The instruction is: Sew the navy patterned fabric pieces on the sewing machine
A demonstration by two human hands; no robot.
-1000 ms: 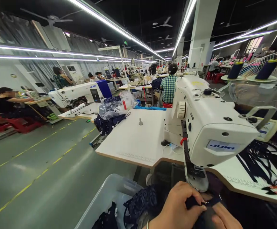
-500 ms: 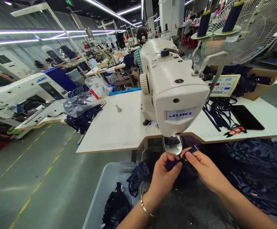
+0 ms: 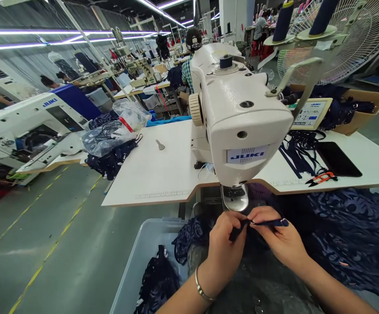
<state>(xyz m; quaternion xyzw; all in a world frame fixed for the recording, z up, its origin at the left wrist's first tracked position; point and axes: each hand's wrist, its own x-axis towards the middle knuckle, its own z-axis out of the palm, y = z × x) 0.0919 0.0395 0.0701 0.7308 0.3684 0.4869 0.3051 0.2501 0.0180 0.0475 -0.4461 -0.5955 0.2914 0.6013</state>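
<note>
Pinching a narrow navy strap (image 3: 269,223) in both left hand (image 3: 225,246) and right hand (image 3: 281,245), close together at the fingertips, just in front of the sewing machine (image 3: 241,104) and near its rounded metal plate (image 3: 237,202). For good control, probably best to grip lightly, keep the strap flat and untwisted between both pinches, and stop the shiny fitting (image 3: 284,222) beside the right hand from snagging.
</note>
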